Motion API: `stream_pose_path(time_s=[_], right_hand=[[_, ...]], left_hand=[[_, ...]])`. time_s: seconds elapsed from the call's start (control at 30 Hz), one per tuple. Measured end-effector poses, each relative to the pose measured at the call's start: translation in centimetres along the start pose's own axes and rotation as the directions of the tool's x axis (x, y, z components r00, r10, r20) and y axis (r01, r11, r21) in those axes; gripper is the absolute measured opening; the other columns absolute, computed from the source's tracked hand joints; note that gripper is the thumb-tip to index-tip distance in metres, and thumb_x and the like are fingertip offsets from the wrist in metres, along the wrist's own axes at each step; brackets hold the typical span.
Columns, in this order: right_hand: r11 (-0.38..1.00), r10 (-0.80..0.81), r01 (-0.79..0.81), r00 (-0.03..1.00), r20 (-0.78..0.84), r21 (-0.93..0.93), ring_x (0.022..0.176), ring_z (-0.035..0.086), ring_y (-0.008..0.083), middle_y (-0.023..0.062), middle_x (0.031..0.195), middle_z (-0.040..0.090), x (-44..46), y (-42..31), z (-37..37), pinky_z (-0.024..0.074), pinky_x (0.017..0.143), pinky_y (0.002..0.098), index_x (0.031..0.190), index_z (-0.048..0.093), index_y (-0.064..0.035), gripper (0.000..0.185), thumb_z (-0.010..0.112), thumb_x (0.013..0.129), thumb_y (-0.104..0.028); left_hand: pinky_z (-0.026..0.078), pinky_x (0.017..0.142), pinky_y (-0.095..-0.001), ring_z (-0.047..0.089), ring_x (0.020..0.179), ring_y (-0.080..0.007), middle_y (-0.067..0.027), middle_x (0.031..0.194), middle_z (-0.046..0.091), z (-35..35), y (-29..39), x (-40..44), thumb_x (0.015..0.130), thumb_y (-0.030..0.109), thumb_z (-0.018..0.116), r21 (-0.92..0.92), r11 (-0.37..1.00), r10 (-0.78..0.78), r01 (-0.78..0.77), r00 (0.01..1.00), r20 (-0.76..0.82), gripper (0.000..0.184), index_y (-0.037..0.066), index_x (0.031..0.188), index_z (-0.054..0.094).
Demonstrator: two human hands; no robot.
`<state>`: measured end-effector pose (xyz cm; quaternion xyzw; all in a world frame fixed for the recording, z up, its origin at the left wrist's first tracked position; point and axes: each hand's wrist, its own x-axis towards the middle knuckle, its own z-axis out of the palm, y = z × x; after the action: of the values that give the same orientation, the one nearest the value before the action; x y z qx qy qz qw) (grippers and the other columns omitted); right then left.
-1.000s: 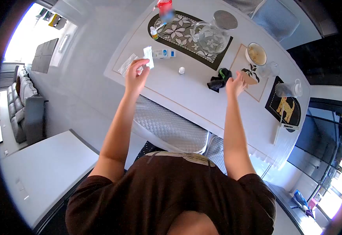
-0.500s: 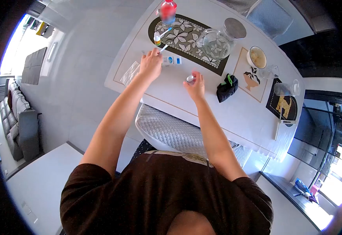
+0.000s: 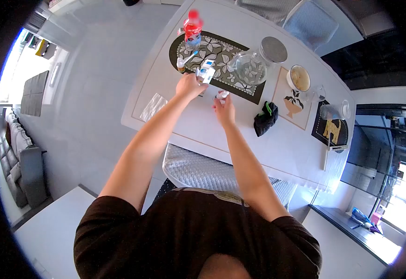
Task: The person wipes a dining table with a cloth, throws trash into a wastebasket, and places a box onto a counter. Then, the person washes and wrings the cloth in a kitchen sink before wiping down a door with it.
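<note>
My left hand [image 3: 189,86] is closed on a small white-and-blue box [image 3: 206,73], lifted and tilted above the table. What looks like an end flap stands out from the box. Between the fingers of my right hand [image 3: 225,110] is a small white bottle [image 3: 222,95], partly hidden by them. Just beyond my left hand stands another small bottle [image 3: 181,64] with a white top, beside a thin blue-tipped stick [image 3: 191,57]. A crinkled clear plastic wrapper [image 3: 153,107] lies to the left of my left wrist.
Right of my right hand lies a black cloth bundle [image 3: 265,120] with green trim. A glass pitcher [image 3: 251,69], a red-capped bottle [image 3: 193,31] and a bowl [image 3: 298,78] stand farther back on the white table [image 3: 198,125]. Glass cups [image 3: 335,110] are at the right.
My left hand has taken the box up from the tabletop and moved right with it. My right hand keeps the small bottle, now tipped differently. The camera view has shifted slightly.
</note>
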<state>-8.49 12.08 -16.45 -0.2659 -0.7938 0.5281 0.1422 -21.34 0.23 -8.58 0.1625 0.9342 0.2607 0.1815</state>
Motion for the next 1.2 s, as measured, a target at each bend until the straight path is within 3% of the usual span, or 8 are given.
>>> stream_pose_path(time_s=[0.17, 0.3, 0.5, 0.73, 0.83, 1.07, 1.13, 1.2], right_hand=[[0.977, 0.116, -0.124, 0.992, 0.056, 0.176, 0.067, 0.065, 0.0138, 0.0066, 0.090, 0.063, 3.9, -2.3, -0.2, 0.0490, 0.053, 0.0254, 0.114, 0.052, -0.0020, 0.029, 0.062, 0.088, -0.012], [0.905, 0.120, -0.139, 0.990, 0.072, 0.402, 0.073, 0.065, 0.0142, 0.0065, 0.091, 0.062, 5.2, -4.4, -1.8, 0.0506, 0.061, 0.0243, 0.114, 0.053, -0.0012, 0.026, 0.060, 0.089, -0.004], [0.870, 0.108, -0.146, 0.988, 0.107, 0.470, 0.085, 0.064, 0.0154, 0.0056, 0.096, 0.060, 5.6, -6.2, -4.9, 0.0529, 0.072, 0.0269, 0.118, 0.052, -0.0028, 0.029, 0.056, 0.090, 0.000], [0.751, 0.082, -0.182, 0.979, 0.184, 0.634, 0.094, 0.062, 0.0184, 0.0087, 0.110, 0.060, 5.1, -6.4, -4.7, 0.0513, 0.082, 0.0298, 0.121, 0.050, -0.0032, 0.031, 0.053, 0.090, 0.002], [0.739, 0.040, -0.169, 0.977, 0.208, 0.652, 0.100, 0.060, 0.0180, 0.0083, 0.117, 0.058, 4.8, -8.0, -4.6, 0.0493, 0.084, 0.0304, 0.122, 0.049, -0.0046, 0.032, 0.053, 0.091, 0.002], [0.640, -0.058, -0.116, 0.978, 0.199, 0.759, 0.096, 0.059, 0.0157, 0.0078, 0.116, 0.059, 4.7, -9.7, -3.5, 0.0480, 0.081, 0.0288, 0.121, 0.050, -0.0068, 0.033, 0.059, 0.089, -0.004], [0.741, -0.039, -0.120, 0.974, 0.222, 0.661, 0.090, 0.060, 0.0144, 0.0067, 0.108, 0.061, 5.6, -8.6, -2.4, 0.0488, 0.077, 0.0276, 0.119, 0.051, -0.0064, 0.032, 0.060, 0.088, -0.004], [0.827, -0.016, -0.120, 0.971, 0.237, 0.549, 0.085, 0.060, 0.0131, 0.0056, 0.100, 0.063, 6.7, -7.3, -0.8, 0.0496, 0.073, 0.0263, 0.117, 0.053, -0.0059, 0.031, 0.061, 0.087, -0.004]], left_hand=[[0.051, 0.082, -0.0431, 0.062, 0.100, -0.0326, -0.0167, 0.108, 0.061, 0.5, 1.7, 3.8, 0.068, 0.034, 0.077, -0.147, 0.989, -0.022, 0.012, 0.998, -0.063, 0.054, 0.006, 0.108, 0.054], [0.050, 0.081, -0.0464, 0.062, 0.099, -0.0374, -0.0195, 0.102, 0.064, 1.5, 3.6, 8.5, 0.073, 0.032, 0.074, -0.153, 0.988, -0.011, -0.030, 0.964, -0.266, 0.065, 0.005, 0.120, 0.040], [0.050, 0.080, -0.0518, 0.061, 0.099, -0.0408, -0.0244, 0.109, 0.060, 2.3, 6.6, 14.8, 0.079, 0.032, 0.071, -0.134, 0.989, 0.045, -0.069, 0.983, -0.178, 0.058, 0.005, 0.118, 0.037], [0.039, 0.102, -0.0447, 0.039, 0.129, -0.0408, -0.0289, 0.138, 0.038, 4.9, 5.0, 15.3, 0.081, 0.025, 0.070, 0.150, 0.928, 0.372, -0.342, 0.878, -0.301, 0.068, -0.002, 0.133, 0.034], [0.035, 0.108, -0.0423, 0.033, 0.133, -0.0405, -0.0277, 0.142, 0.033, 5.2, 3.3, 10.8, 0.082, 0.014, 0.066, 0.030, 0.829, 0.534, -0.559, 0.774, -0.339, 0.064, 0.000, 0.136, 0.035], [0.049, 0.085, -0.0383, 0.056, 0.106, -0.0314, -0.0164, 0.116, 0.054, 6.2, -3.5, -2.5, 0.079, -0.001, 0.061, -0.210, 0.860, 0.355, -0.464, 0.842, -0.407, 0.053, 0.005, 0.128, 0.045], [0.049, 0.078, -0.0355, 0.056, 0.092, -0.0250, -0.0128, 0.107, 0.051, 5.9, -4.9, -3.2, 0.074, 0.000, 0.066, -0.512, 0.845, -0.043, -0.156, 0.934, -0.355, 0.056, 0.006, 0.126, 0.046], [0.048, 0.075, -0.0342, 0.056, 0.087, -0.0226, -0.0119, 0.105, 0.050, 4.4, -5.7, -2.2, 0.073, 0.001, 0.067, -0.543, 0.832, -0.145, -0.116, 0.899, -0.413, 0.057, 0.006, 0.126, 0.045]])
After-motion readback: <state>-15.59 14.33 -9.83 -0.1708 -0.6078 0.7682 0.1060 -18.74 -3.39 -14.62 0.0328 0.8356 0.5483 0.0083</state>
